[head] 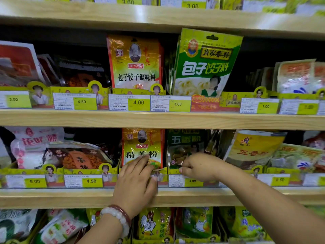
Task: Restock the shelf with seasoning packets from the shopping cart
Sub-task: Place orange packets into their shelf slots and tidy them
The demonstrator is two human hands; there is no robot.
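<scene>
1. My left hand (136, 180) lies with straight fingers flat against the lower front of a yellow-and-red seasoning packet (142, 147), standing upright at the centre of the frame on the middle shelf (52, 198); fingertips reach its printed black characters.
2. My right hand (197, 166), just right of centre, has its fingers curled at the lower edge of a dark green seasoning packet (184, 143) standing beside the yellow one; whether they actually pinch it I cannot tell.
3. The yellow packet carries a small portrait near its top, a red side border and a picture of food at the bottom.
4. Two bracelets circle my left wrist: one of white beads (117, 219), one dark red (123, 212), lower centre of the frame.
5. Three wooden shelf boards cross the frame; the upper shelf (52, 118) holds a similar yellow packet (134, 62) and a taller green-and-white packet (205, 62), upper centre.
6. Yellow price tags line the edges; four at upper centre read 4.50 (81, 101), 4.00 (138, 102), 3.00 (177, 104) and 1.00 (265, 106).
</scene>
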